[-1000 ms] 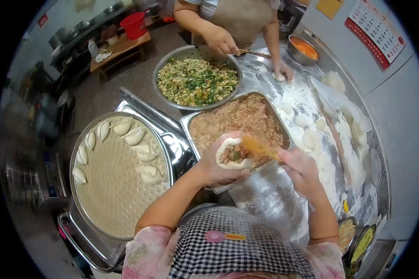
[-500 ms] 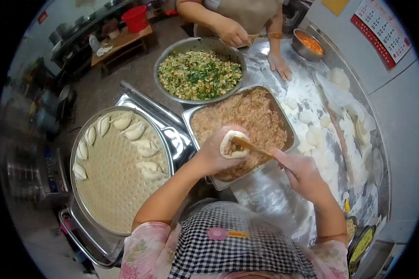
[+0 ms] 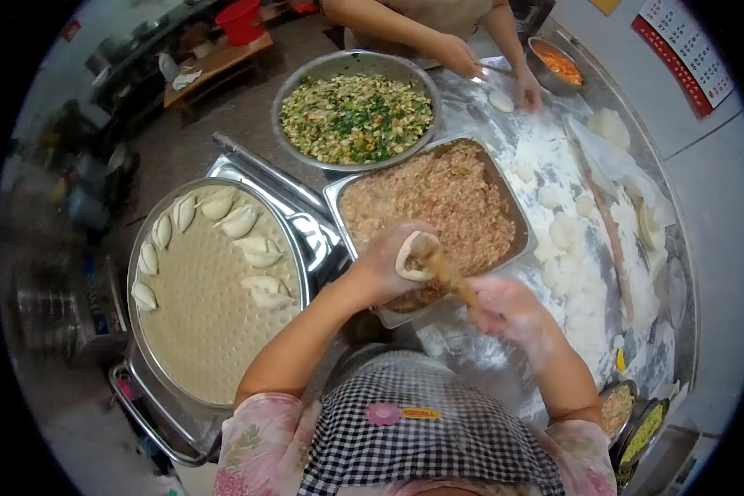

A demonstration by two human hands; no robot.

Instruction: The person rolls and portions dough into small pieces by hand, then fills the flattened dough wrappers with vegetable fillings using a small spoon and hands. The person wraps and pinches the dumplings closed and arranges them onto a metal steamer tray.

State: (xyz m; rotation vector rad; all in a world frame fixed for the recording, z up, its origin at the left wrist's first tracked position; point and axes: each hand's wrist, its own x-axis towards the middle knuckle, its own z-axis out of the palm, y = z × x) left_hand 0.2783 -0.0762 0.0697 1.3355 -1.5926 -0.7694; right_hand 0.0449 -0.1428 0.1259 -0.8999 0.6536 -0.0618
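My left hand (image 3: 386, 266) cups a round dough wrapper (image 3: 407, 263) with meat filling inside, over the near edge of a square metal tray of minced meat (image 3: 438, 202). The fingers of my right hand (image 3: 508, 309) are closed on a wooden spatula (image 3: 453, 279), whose blurred tip is at the wrapper's opening. To the left, a round perforated tray (image 3: 215, 331) carries several folded dumplings (image 3: 260, 251) along its edge. Beyond the meat stands a large metal bowl (image 3: 280, 136) of chopped greens.
Across the floured metal table (image 3: 479, 355), a co-worker's hand (image 3: 527, 89) is near a dough round (image 3: 500, 102); the other holds a stick. A bowl of orange filling (image 3: 559, 66), a long rolling pin (image 3: 610, 240) and more dough rounds lie right. Small bowls (image 3: 641, 433) stand lower right.
The spatula tip has moved at the wrapper, and its handle now slopes more steeply. My right hand has shifted slightly left. The co-worker's hands have moved, and a dough round now shows beside them.
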